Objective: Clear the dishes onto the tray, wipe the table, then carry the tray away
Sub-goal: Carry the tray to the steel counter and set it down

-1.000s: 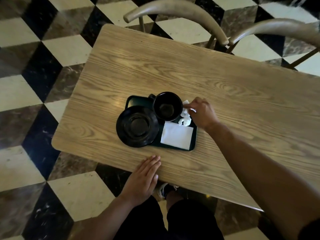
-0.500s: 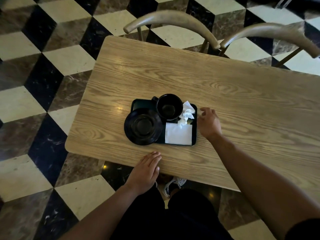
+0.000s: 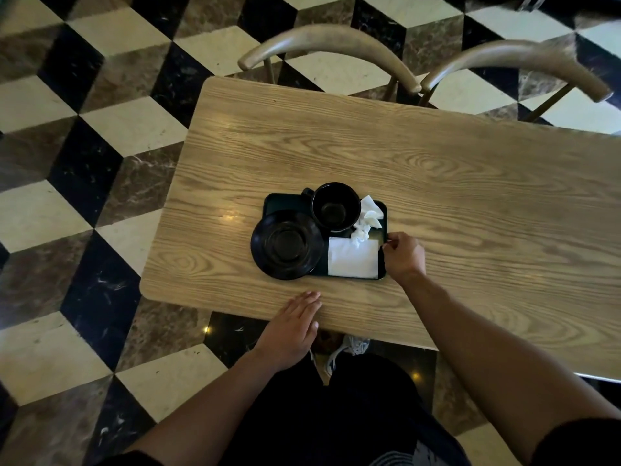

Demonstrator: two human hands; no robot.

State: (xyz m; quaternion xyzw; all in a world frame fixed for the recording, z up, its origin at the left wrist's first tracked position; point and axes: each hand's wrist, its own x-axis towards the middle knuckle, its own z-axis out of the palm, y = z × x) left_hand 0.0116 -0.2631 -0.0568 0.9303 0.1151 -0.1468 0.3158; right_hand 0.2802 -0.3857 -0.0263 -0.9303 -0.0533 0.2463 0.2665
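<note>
While the left hand (image 3: 291,331) is laid flat on the near edge of the table (image 3: 453,203), fingers stretched out and released with nothing held, the right hand (image 3: 403,253) is placed at the right rim of the tray (image 3: 382,210). Its fingers are curled at that rim near the front right corner; contact with the rim is seen, but whether it is actually pinched cannot be told. The tray is set flat on the table, near the front edge and toward the left end. A black cup (image 3: 335,206) is stood upright at the back of the tray, handle pointed left. A black saucer (image 3: 287,244) is laid on the tray's left part, overhanging the left and front rims. A flat white napkin (image 3: 353,258) is laid in the front right part, and a crumpled tissue (image 3: 368,218) is seen behind it, just beside the cup. Two chair backs (image 3: 331,42) are seen beyond the far edge of the table, over a checkered floor (image 3: 84,163).
</note>
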